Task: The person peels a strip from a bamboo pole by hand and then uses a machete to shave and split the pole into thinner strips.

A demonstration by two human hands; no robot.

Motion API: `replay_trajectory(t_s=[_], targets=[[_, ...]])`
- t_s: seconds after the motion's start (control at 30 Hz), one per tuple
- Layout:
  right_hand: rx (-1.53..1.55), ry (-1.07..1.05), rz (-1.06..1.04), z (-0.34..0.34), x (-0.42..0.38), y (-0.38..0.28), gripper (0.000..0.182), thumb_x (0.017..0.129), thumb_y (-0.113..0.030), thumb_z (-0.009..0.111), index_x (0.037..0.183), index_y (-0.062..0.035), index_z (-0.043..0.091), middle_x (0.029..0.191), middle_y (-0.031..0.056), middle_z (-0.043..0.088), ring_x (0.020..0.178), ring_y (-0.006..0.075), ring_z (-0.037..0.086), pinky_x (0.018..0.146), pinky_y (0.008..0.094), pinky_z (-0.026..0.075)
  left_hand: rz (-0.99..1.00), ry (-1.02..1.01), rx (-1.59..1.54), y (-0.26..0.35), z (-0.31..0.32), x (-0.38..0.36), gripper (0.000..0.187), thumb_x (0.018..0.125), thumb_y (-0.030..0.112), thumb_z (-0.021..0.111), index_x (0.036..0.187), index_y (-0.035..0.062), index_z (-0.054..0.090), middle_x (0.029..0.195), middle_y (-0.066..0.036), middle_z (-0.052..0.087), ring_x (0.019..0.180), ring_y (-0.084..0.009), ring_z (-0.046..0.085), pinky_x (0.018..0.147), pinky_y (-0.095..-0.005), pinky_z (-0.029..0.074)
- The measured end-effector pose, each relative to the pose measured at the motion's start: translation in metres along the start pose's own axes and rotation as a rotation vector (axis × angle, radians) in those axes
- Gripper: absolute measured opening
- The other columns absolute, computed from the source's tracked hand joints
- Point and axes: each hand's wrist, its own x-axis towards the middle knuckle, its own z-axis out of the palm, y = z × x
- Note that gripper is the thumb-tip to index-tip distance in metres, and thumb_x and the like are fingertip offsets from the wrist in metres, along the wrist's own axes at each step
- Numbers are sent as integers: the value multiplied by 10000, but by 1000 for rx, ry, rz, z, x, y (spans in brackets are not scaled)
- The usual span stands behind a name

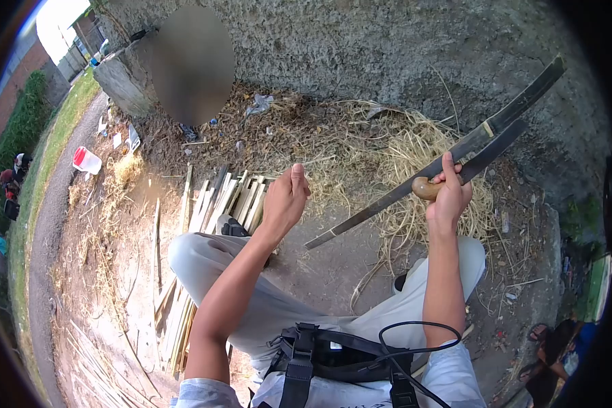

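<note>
My right hand (449,197) grips a machete by its curved wooden handle (425,189), with the dark blade (493,151) pointing up and to the right. The same hand holds a long dark green bamboo strip (387,202) against the machete, thumb laid along it. The strip slants from the lower middle to the upper right, with a pale node partway along. My left hand (285,200) is closed in a loose fist above my left knee, thumb on top, apart from the strip's lower end. Nothing shows sticking out of it.
Split bamboo strips (177,319) lie piled by my left leg. Pale shavings (421,160) heap before the rough wall (360,47). A red and white container (87,160) stands at the left. A blurred shape (192,64) is ahead; part of another person (557,347) shows at lower right.
</note>
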Motion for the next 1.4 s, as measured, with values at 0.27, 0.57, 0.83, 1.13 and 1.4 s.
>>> replay_trajectory(t_s=[0.27,0.57,0.83,1.13,1.4], targets=[[288,172,90,-45,45,-57,207,885,-182,739,789,-116,568,644,-66,442,582,54,441,586,209,422,-23,53,132,34,-26,-20,227,905,207,667,1039,24,689,910,-117,684,737,-148,649,624,-276,483],[376,239,85,-80,74,-64,218,880,-216,746,768,-134,578,619,-83,430,566,41,424,602,215,430,688,-85,-722,154,-51,-106,802,707,303,806,1354,39,414,1167,-123,507,1036,-212,516,936,-376,403],[313,203,57,-86,77,-58,331,874,-230,754,666,-169,503,597,-83,427,528,35,414,602,202,427,958,-106,-813,217,-63,-151,792,677,266,808,1290,18,372,1137,-140,476,983,-212,523,853,-357,431],[305,291,149,-81,77,-69,364,872,-252,756,640,-172,487,589,-80,431,524,35,416,608,206,436,874,-329,-912,239,-55,-163,710,647,168,792,1186,-12,366,1073,-129,461,924,-193,523,748,-317,454],[378,252,91,-90,80,-55,334,884,-252,739,655,-164,514,583,-73,455,525,45,437,603,206,442,121,-1143,-295,121,-2,-65,612,909,483,654,1241,4,469,1172,-118,558,1035,-167,550,757,-318,523]])
